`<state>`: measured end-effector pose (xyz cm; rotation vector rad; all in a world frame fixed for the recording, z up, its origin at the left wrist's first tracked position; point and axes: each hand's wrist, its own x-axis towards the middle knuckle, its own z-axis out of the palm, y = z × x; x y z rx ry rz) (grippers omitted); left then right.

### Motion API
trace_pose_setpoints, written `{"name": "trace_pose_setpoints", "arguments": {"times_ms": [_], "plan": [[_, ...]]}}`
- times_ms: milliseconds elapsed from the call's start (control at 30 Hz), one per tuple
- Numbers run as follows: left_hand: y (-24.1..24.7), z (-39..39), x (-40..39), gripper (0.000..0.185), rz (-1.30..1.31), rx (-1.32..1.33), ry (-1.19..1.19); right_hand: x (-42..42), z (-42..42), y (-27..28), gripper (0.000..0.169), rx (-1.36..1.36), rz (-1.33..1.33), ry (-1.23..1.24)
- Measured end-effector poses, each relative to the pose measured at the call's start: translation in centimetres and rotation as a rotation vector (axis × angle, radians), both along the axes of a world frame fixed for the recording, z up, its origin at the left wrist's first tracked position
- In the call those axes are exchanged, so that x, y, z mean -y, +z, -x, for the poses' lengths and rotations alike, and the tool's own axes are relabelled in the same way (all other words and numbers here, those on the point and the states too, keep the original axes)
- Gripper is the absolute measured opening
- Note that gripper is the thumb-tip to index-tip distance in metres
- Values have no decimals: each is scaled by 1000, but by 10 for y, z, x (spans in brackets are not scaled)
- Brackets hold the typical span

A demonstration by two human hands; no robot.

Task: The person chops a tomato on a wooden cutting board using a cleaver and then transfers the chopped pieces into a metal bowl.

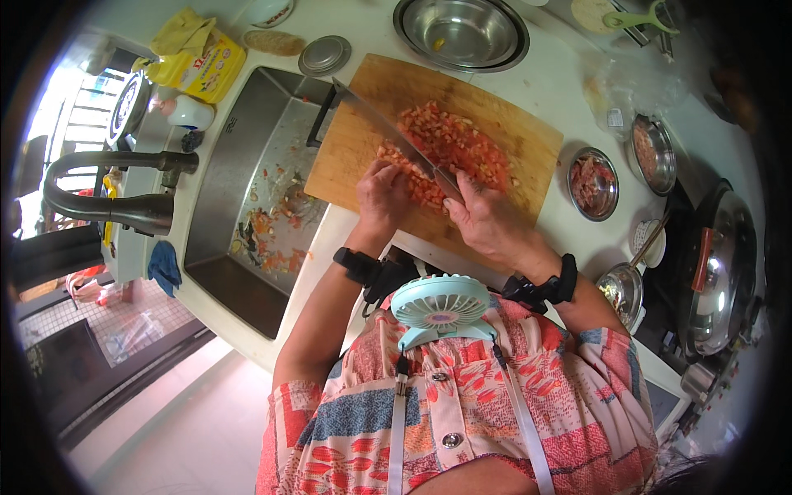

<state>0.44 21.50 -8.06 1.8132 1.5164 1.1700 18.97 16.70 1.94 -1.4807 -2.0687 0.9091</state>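
My right hand (489, 216) grips the handle of a kitchen knife (396, 133), whose long blade slants up and to the left over a wooden cutting board (526, 133). Chopped red pieces, apparently tomato (458, 142), are heaped on both sides of the blade. My left hand (382, 195) rests at the board's near edge with its fingers curled against the smaller pile. Its fingertips are turned away, so whether they pinch anything is hidden. Both wrists wear black straps.
Left of the board is a steel sink (216, 185) holding food scraps, with a dark faucet (111, 185) beside it. Beyond the board stands a steel basin (461, 34). To the right are a bowl of raw meat (593, 184) and a lidded wok (721, 272). A small fan (440, 303) hangs at my chest.
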Motion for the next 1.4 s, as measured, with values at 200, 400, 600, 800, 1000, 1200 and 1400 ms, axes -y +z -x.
{"name": "trace_pose_setpoints", "arguments": {"times_ms": [200,400,600,800,1000,1200,1400], "plan": [[4,1,3,9,69,-95,8,1,-1,-14,37,-29,23,-6],[-1,-1,2,5,17,-30,17,4,2,-15,41,53,9,15],[13,1,-4,3,-24,-124,-99,5,-6,2,47,29,50,-85],[32,-5,-65,25,-315,-323,-151,3,-28,-15,35,18,-97,-237],[27,-12,-57,22,-76,-119,-463,9,-35,-14,30,56,50,-220],[31,-1,-22,18,-205,-141,-459,9,-30,-27,34,39,-19,-208],[32,1,-8,22,-254,-162,-450,6,-20,-1,42,-23,-92,-171]]}}
